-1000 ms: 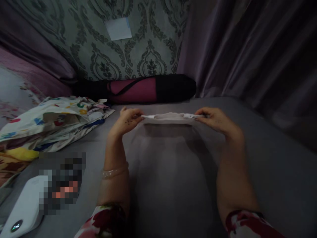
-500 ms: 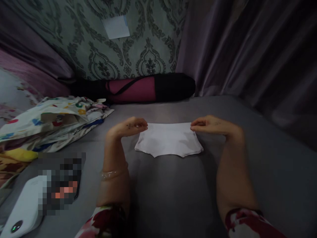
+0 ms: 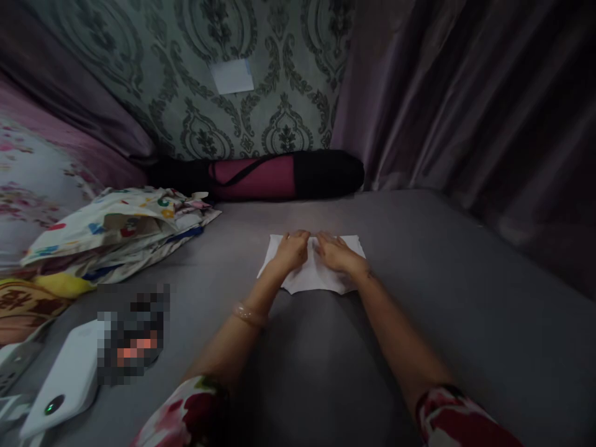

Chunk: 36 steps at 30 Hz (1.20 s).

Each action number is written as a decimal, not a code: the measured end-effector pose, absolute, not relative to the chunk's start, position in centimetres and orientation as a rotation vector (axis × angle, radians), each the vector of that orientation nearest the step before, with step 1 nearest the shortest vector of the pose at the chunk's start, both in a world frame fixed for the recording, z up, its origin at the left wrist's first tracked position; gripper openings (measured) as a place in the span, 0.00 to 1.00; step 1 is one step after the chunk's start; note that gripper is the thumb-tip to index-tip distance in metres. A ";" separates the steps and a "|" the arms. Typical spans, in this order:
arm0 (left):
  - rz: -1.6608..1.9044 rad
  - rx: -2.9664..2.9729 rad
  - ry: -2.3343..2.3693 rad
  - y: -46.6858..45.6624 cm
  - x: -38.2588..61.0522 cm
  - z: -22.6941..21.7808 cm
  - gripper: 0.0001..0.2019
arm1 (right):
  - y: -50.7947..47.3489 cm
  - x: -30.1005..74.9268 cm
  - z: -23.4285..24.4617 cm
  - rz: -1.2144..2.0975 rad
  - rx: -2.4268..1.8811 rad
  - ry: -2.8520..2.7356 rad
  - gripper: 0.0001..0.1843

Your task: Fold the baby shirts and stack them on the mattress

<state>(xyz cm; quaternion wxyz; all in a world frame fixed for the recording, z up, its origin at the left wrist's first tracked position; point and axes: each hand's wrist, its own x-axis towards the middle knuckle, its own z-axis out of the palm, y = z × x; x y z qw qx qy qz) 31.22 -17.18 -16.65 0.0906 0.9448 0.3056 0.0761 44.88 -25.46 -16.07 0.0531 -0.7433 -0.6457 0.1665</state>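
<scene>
A small white garment (image 3: 316, 280), shaped like a pair of shorts, lies spread on the grey bed sheet (image 3: 321, 360). On its left half rests my left hand (image 3: 293, 249), palm down with the fingers pointing away from me. My right hand (image 3: 336, 253) lies on the right half, fingers stretched out and a little smeared by motion. The two hands are close together near the garment's middle, with a narrow gap between them. Neither one grips the cloth. Parts of the garment are hidden under both hands.
Patterned clothes (image 3: 139, 226) are heaped at the left. Nearer me lie a white power bank-like device (image 3: 69, 379) and a blurred-out item (image 3: 135, 335). A black and pink long bag (image 3: 261, 177) lies along the wall. Curtains (image 3: 410, 112) hang at the right.
Both hands have let go of the garment's far corners and moved inward onto its middle, now lying flat. The camera view has shifted slightly.
</scene>
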 end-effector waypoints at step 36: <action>0.199 2.830 1.119 -17.8 31.1 -21.7 0.25 | -26.0 44.4 -21.0 0.148 -2.288 -1.895 0.30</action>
